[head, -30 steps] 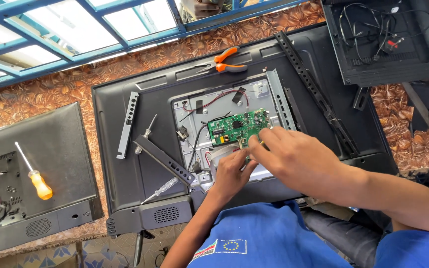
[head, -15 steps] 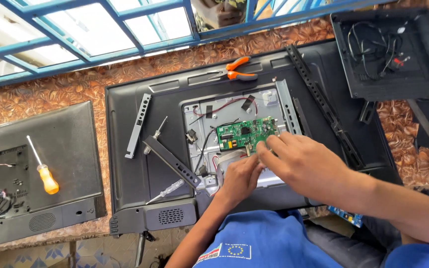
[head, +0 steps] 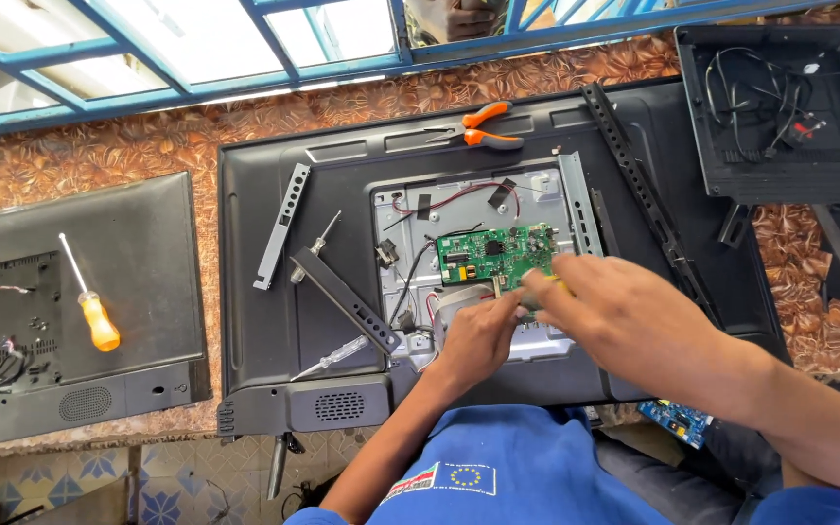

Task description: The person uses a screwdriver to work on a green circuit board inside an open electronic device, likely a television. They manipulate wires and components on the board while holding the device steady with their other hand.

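Hands (head: 576, 316) at green circuit board (head: 496, 255)

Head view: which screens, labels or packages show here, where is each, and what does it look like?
Large black flat-screen set: face down mid-table, back panel open, green circuit board beside both hands.
Smaller black screen back: left side, orange-handled screwdriver lying on it.
Black rear cover with loose wires: top right, rectangular.
Rectangular blue badge with ring of yellow stars: on the person's blue shirt, bottom centre.
No packages seen.
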